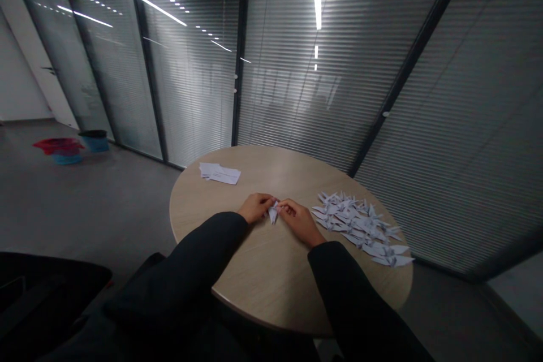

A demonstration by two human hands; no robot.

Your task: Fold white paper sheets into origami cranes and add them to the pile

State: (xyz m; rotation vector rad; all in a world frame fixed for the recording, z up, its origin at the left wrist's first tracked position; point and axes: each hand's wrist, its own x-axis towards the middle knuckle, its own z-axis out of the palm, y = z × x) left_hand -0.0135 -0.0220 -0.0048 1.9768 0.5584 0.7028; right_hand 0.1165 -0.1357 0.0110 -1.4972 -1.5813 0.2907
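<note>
1. My left hand [255,207] pinches the small folded paper [272,215] at its upper left, thumb and fingers closed together on it.
2. My right hand [298,220] pinches the same piece from its upper right, the fingertips drawn in close to those of the left; I cannot tell exactly which fold each finger presses.
3. The folded paper is white and sits between my two hands, over the middle of the round desk [267,283], with a pointed end turned toward me. I cannot tell whether it touches the wood.
4. To the right of my right hand, well clear of it, a heap of folded white paper pieces [354,223] spreads along the desk's right side, many with sharp points, lying over one another.
5. Beyond my left hand, near the far left rim, a few white paper slips [220,173] lie flat and overlapping, with printing too small to read.
6. Dark sleeves [212,243] cover both my forearms.
7. Past the desk stands a glass partition [297,90] with blinds; off to the left, two blue bins [97,142] stand on the grey floor [136,203], one with a red liner [57,145].
</note>
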